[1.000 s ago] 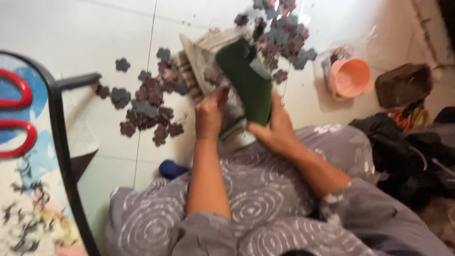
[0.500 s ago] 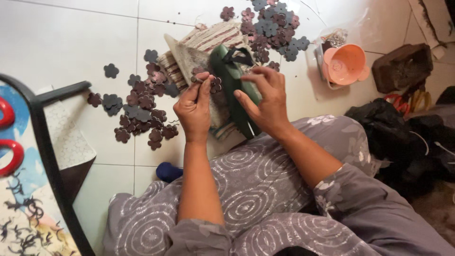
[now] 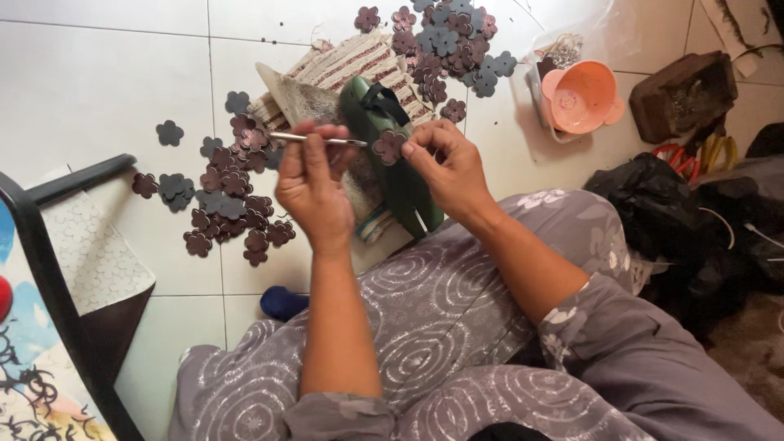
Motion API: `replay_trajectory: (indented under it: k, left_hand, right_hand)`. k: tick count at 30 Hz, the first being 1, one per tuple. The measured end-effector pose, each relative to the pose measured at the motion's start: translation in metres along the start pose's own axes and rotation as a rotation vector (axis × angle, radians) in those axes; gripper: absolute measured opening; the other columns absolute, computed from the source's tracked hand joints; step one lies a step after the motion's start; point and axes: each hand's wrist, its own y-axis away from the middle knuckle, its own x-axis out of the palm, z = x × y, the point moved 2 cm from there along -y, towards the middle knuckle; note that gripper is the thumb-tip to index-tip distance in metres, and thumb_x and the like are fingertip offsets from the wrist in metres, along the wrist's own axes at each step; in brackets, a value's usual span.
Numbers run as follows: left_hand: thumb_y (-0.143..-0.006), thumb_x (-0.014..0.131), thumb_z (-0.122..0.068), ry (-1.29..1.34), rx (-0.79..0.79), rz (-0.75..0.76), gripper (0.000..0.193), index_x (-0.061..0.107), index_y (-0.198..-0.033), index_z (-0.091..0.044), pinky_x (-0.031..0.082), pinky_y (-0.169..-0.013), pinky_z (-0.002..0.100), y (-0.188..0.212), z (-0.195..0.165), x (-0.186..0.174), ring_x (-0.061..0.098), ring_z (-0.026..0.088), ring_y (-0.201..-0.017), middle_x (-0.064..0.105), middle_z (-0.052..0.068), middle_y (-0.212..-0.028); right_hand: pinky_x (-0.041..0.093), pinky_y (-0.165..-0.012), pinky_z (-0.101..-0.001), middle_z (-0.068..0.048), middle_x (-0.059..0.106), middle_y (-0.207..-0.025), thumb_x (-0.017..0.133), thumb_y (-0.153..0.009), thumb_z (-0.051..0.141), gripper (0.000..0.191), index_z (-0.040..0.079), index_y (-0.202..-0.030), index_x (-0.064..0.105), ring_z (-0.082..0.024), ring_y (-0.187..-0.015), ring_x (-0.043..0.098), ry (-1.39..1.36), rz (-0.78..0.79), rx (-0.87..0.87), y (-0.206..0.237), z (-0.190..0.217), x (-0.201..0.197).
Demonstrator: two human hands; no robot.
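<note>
1. Hands raised above the lap: the left hand (image 3: 309,184) is pinched shut on a thin metal awl (image 3: 318,140), held level with its tip aimed rightward, while the right hand (image 3: 447,167) nips a dark flower-shaped cutout (image 3: 389,147) between fingertips, presenting its face to the point. The two hands sit close but apart, the tool's tip stopping just short of the flower.

2. Directly beneath them, a green sandal sole (image 3: 400,175) with a black strap lies tilted across a striped woven cloth (image 3: 359,65), apparently kept within easy reach as a work base.

3. To the left on the white tiled floor (image 3: 90,82), a loose heap of flower cutouts (image 3: 224,196) spreads out, with strays lying well apart; a black frame edge (image 3: 49,269) hems that side.

4. Farther off, a second pile of flowers (image 3: 445,37) lies beyond the cloth, leaving bare tile between the heaps for the arms to swing.

5. At far right, an orange plastic bowl (image 3: 581,96) stands near a brown block (image 3: 682,94) and a black bag (image 3: 653,212), crowding that side.
</note>
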Motion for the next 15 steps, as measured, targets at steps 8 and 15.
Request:
replay_trajectory:
  k: [8, 15]
  left_hand:
    - [-0.109, 0.061, -0.014, -0.251, 0.179, -0.315, 0.025, 0.067, -0.131, -0.003, 0.060, -0.090, 0.030, -0.022, -0.005, -0.039, 0.071, 0.013, -0.105, 0.075, 0.006, -0.114]
    - [-0.108, 0.061, -0.017, -0.328, 0.176, -0.366, 0.028, 0.067, -0.131, -0.002, 0.061, -0.091, 0.030, -0.031, -0.003, -0.046, 0.072, 0.014, -0.105, 0.075, 0.007, -0.115]
  right_hand:
    - [0.049, -0.084, -0.0289, -0.006, 0.062, -0.123, 0.076, -0.102, 0.015, 0.033, 0.005, -0.131, 0.066, -0.016, -0.103, 0.059, 0.320, -0.337, -0.347, -0.029, 0.042, -0.028]
    - [0.032, -0.112, -0.0469, -0.006, 0.067, -0.112, 0.073, -0.098, 0.016, 0.013, 0.012, -0.111, 0.074, -0.028, -0.110, 0.058, 0.893, 0.096, -0.875, -0.053, 0.049, 0.067]
